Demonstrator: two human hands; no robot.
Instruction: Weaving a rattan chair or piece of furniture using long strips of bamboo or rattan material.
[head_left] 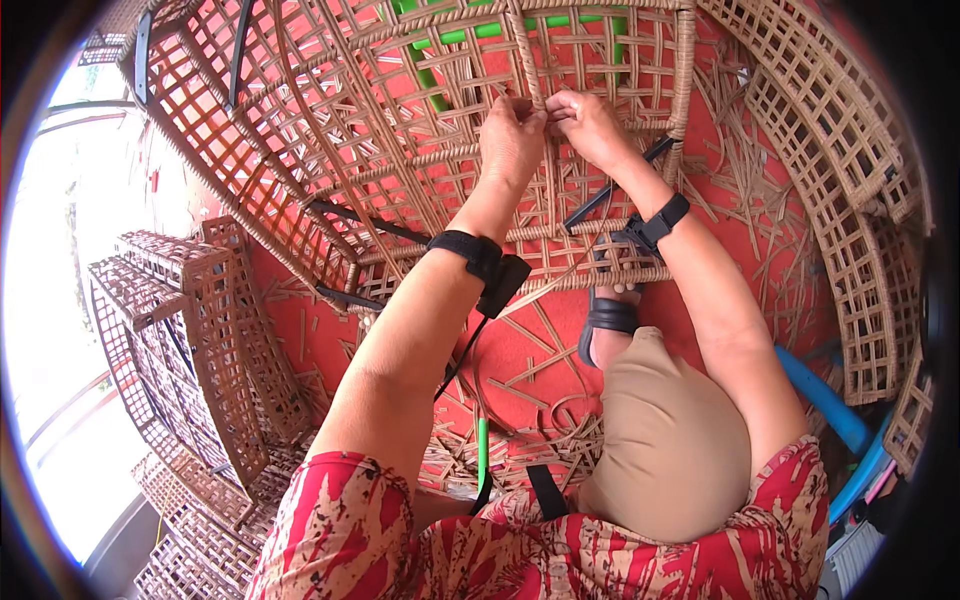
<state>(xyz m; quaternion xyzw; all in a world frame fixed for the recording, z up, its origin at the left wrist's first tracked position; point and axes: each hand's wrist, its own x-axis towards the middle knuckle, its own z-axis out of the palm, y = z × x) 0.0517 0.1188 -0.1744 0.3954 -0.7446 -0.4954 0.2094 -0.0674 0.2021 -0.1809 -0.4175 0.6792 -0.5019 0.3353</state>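
A large tan woven wicker frame (400,150) with an open lattice lies in front of me, its rim and ribs wrapped in wicker. My left hand (512,145) is closed, thumb and fingers pinching a wicker strand at a wrapped rib (522,50). Close beside it on the right, my right hand (590,125) is closed too, its fingertips pinched on wicker at the same rib. The fingertips hide most of the strand between them. Black flat bars (370,221) run along parts of the frame.
A green frame (470,35) shows beneath the lattice. Cut wicker strips (745,180) litter the red floor (310,335). Woven panels are stacked at left (190,340), and more woven wicker pieces (850,250) curve along the right. A blue tube (825,400) lies by my right elbow.
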